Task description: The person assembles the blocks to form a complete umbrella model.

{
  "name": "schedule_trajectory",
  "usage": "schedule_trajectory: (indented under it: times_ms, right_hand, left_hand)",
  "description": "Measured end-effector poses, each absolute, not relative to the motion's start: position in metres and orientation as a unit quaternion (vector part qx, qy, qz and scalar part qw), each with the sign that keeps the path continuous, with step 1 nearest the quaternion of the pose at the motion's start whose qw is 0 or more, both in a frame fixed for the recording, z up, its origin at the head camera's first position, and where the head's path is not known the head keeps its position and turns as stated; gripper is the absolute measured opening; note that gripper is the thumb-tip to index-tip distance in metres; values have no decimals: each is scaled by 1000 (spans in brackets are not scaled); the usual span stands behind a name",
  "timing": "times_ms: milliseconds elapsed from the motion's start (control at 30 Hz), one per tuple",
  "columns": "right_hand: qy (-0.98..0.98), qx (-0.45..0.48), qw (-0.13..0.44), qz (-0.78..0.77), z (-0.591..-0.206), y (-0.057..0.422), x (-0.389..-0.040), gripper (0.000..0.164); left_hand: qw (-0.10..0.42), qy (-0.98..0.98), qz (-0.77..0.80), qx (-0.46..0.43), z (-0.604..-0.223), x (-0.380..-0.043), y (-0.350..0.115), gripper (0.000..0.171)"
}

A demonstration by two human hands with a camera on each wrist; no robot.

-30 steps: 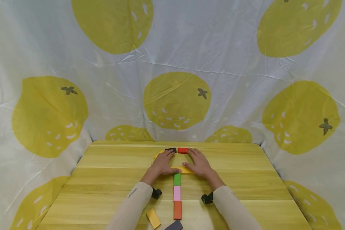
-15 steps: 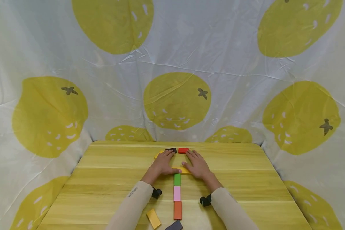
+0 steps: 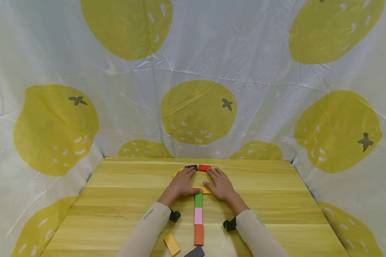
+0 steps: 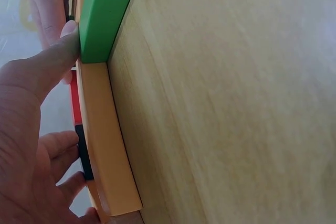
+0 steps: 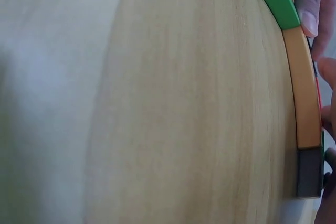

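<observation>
My left hand (image 3: 181, 182) spreads over the left part of a block outline, fingertips at the black block (image 3: 193, 167) and thumb along the yellow-orange crosspiece (image 3: 207, 191). My right hand (image 3: 223, 185) lies opposite, fingertips at the red block (image 3: 204, 167), thumb near the crosspiece. A bit of green block (image 3: 216, 169) peeks out beside the right fingers. In the left wrist view, the left thumb reaches the corner where the green block (image 4: 107, 19) meets an orange block (image 4: 113, 140). A dark block (image 5: 310, 173) continues the crosspiece in the right wrist view, mostly hidden from above by my right hand.
Below the crosspiece runs a stem of green (image 3: 198, 200), pink (image 3: 198, 216) and orange-red (image 3: 198, 235) blocks. A yellow block (image 3: 172, 244) and a dark grey block (image 3: 194, 252) lie near the front. A lemon-print cloth (image 3: 263, 107) hangs behind the wooden table (image 3: 115, 200).
My right hand has shifted slightly left, and the red block has slid a little toward the black one. A green block end now shows by the right fingers. The left hand stays put.
</observation>
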State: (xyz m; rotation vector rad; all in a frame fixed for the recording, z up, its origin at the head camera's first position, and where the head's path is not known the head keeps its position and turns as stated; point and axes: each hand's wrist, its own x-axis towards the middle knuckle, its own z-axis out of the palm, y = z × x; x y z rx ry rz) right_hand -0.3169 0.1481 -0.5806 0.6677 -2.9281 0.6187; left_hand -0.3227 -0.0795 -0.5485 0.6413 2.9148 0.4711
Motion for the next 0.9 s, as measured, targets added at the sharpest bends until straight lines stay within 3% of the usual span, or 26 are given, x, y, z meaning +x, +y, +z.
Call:
schedule_trajectory:
  times_ms: [533,900]
  right_hand:
    - [-951,207,29,228,-581,152,-318,73]
    - [-937,155,44,310,-584,176,-313,52]
  left_hand:
    - [60,964,155,209,-548,-319,-80,107]
    - [58,963,150,217,-551,-324,-81,107]
